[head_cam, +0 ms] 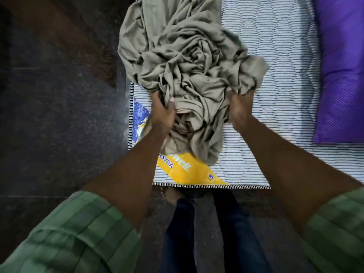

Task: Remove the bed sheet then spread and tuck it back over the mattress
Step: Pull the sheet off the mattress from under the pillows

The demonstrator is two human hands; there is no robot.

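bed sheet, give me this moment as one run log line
stage: sheet off, not yet spread | bed sheet: bunched on mattress | left hand: gripping sheet | right hand: gripping sheet | purple pillow: on mattress, right

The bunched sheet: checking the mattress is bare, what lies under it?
Under the sheet shows only striped mattress and its yellow label; anything beneath the heap is hidden.

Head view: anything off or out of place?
Nothing damaged. The bed sheet sits bunched in a heap on the bare mattress, gripped by left hand and right hand, partly overhanging the left edge.
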